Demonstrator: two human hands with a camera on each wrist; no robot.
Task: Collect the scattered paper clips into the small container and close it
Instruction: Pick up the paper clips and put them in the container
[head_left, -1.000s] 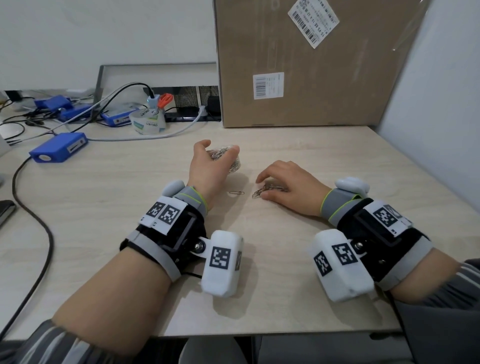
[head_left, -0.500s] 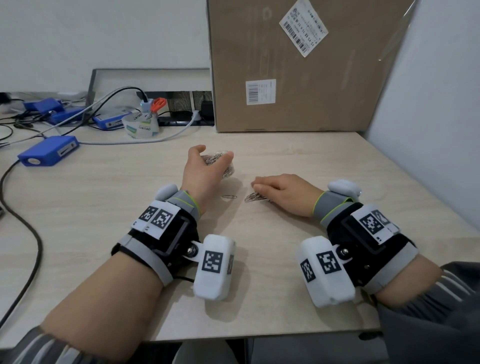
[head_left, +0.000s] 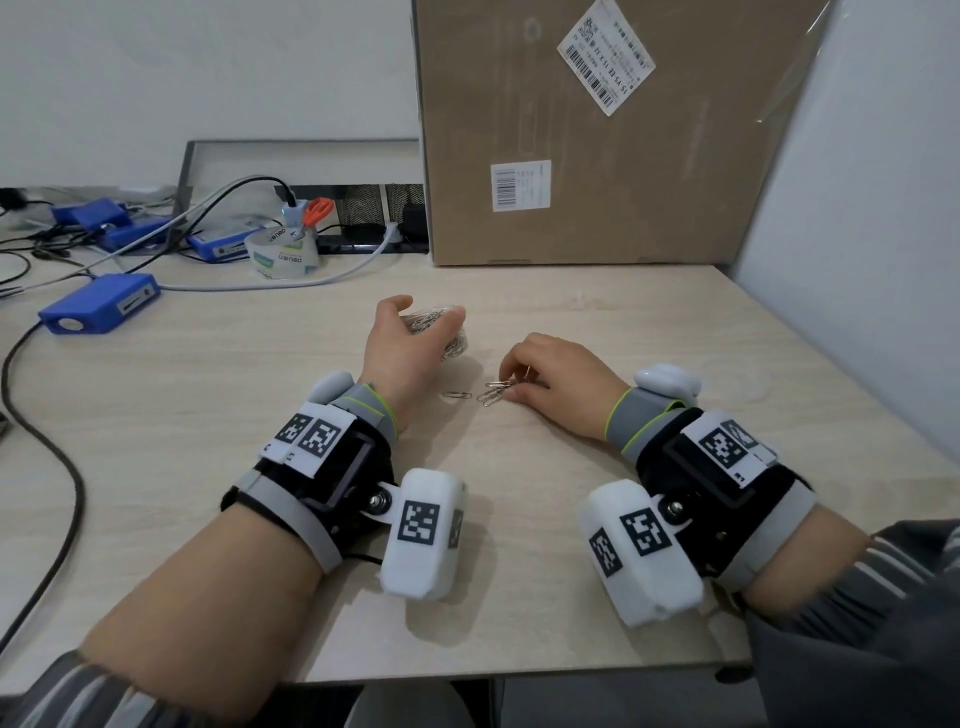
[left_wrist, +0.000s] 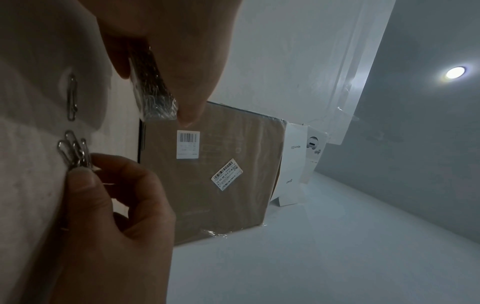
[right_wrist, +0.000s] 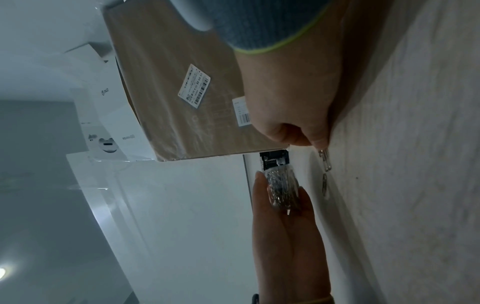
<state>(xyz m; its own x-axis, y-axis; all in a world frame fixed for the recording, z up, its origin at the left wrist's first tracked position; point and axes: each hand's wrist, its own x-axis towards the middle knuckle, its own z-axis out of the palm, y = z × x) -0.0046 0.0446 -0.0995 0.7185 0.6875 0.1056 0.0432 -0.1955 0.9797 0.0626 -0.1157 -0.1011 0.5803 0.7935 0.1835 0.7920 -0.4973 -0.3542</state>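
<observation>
Desk (head_left: 623, 322): left hand (head_left: 410, 348) grips 1 clip-filled container (head_left: 457, 340); right hand (head_left: 561, 379) pinches a clip cluster (head_left: 496, 391); 1 clip (head_left: 457, 395) loose.

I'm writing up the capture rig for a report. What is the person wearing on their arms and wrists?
Each wrist carries a black brace with grey straps and white plates printed with black square markers, over a grey cuff edged in lime green. A rounded white camera housing with its own marker hangs from the left brace, another from the right. The sleeves are grey with lighter stripes, pushed up the forearms.
</observation>
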